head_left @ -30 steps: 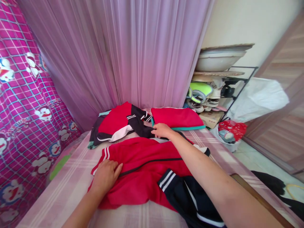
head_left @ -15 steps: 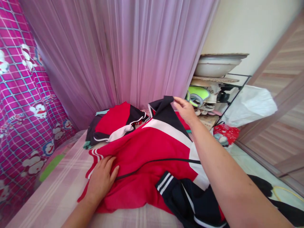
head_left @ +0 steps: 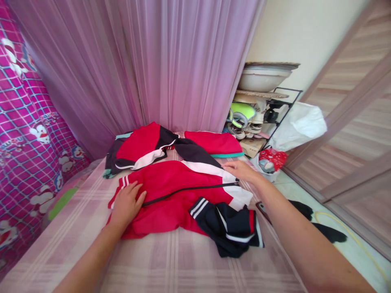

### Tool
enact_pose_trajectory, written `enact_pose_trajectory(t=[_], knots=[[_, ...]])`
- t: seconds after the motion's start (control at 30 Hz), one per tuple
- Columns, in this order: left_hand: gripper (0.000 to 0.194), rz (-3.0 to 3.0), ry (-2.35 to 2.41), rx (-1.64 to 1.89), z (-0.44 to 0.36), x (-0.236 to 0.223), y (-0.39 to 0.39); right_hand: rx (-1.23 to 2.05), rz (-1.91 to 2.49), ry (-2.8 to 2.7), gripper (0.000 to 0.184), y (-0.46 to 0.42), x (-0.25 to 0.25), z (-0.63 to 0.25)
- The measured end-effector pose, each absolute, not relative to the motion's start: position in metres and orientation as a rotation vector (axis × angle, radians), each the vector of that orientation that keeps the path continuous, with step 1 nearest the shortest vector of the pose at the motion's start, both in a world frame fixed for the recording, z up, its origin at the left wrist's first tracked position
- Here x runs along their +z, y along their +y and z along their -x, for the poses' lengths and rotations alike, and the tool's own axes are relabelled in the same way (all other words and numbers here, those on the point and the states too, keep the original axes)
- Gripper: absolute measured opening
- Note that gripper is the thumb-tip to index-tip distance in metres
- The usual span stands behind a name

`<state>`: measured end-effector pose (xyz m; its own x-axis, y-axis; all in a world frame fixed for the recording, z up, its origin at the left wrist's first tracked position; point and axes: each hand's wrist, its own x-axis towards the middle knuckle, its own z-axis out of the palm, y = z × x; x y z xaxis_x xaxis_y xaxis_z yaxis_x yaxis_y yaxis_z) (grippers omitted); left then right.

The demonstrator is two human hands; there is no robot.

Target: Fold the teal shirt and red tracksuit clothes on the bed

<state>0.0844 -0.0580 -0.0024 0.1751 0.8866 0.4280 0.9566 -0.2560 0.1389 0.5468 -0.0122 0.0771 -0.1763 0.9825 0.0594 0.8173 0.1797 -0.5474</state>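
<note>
A red, white and navy zip-up track jacket (head_left: 165, 179) lies front up across the bed. My left hand (head_left: 126, 205) rests flat on its striped hem, fingers spread. At the shoulder near the collar, my right hand (head_left: 240, 170) has its fingertips together on the edge of the dark fabric. The far sleeve (head_left: 194, 150) stretches away toward the curtain. Closer to me, the other navy sleeve (head_left: 229, 224) is folded over the jacket's front, its white-striped cuff pointing left.
Behind the jacket lie a red and dark garment (head_left: 140, 142) and a folded red garment (head_left: 210, 141). A purple curtain (head_left: 183, 65) hangs at the back. On the right stand a shoe rack (head_left: 279, 118) with basins and a white bag (head_left: 305, 126). The checked sheet (head_left: 165, 268) covers the bed.
My right hand has let the lifted sleeve down, and it now lies stretched toward the back. That hand has moved nearer the collar. My left hand stays on the hem; the view has shifted.
</note>
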Motion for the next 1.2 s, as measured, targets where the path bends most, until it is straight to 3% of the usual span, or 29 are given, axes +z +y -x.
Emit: enact_pose_trajectory(t=[0.2,0.37,0.5,0.6,0.73,0.83,1.1,1.2], knots=[[0.047,2.513,-1.639,-0.767,-0.088,0.025,-0.085,1.142,1.608,-2.277,0.050,-0.113,0.088,-0.549],[0.047,2.805,-1.514,-0.472,-0.083,0.028,-0.109,1.163,1.712,-2.368,0.075,-0.153,0.083,-0.543],[0.034,2.775,-1.483,-0.445,-0.080,0.029,-0.122,0.994,1.712,-2.317,0.047,-0.150,0.062,-0.541],[0.030,2.856,-1.494,-0.396,-0.080,0.041,-0.131,1.146,1.627,-2.316,0.035,-0.145,0.062,-0.545],[0.037,2.964,-1.645,-0.126,-0.078,0.062,-0.144,1.429,1.656,-2.293,0.040,-0.140,0.081,-0.552],[0.044,2.944,-1.805,-0.036,-0.079,0.078,-0.150,1.459,1.726,-2.328,0.045,-0.137,0.095,-0.552],[0.044,3.068,-1.917,0.128,-0.084,0.102,-0.152,1.546,1.608,-2.358,0.046,-0.135,0.101,-0.545],[0.050,3.137,-2.043,0.136,-0.075,0.100,-0.141,1.430,1.768,-2.230,0.051,-0.122,0.092,-0.554]])
